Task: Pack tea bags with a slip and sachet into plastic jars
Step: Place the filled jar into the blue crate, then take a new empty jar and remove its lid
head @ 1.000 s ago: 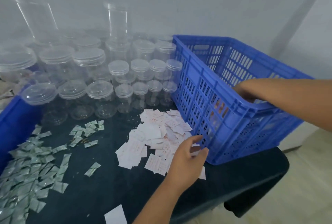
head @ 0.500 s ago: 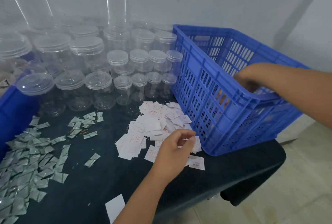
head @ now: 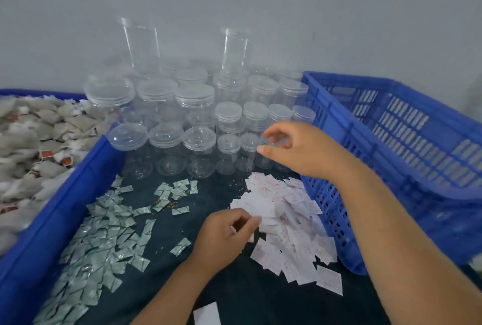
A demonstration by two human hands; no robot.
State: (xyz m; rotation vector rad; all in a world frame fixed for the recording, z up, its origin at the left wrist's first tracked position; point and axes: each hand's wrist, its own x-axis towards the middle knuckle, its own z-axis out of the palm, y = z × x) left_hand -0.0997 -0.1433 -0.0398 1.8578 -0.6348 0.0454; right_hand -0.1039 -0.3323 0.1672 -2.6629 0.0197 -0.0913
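Observation:
My left hand [head: 227, 233] rests at the near edge of a pile of white paper slips [head: 289, 210] on the dark table, and its fingers pinch one slip. My right hand [head: 297, 150] hovers over the front row of small clear lidded jars [head: 229, 143], thumb and fingers spread around one jar's lid; no grip shows. Silver-green sachets [head: 104, 233] lie scattered to the left of the slips. Tea bags [head: 39, 142] with red tags fill a blue crate [head: 78, 181] at the far left.
Several larger clear jars [head: 177, 137] stand in rows at the back, two tall ones against the wall. A second blue crate [head: 391, 142] stands at the right, over the table edge. A loose slip [head: 207, 315] lies at the near edge.
My right hand has come out of the right crate and moved left over the small jars. My left hand has drawn back from the slip pile with a slip. The view has swung left.

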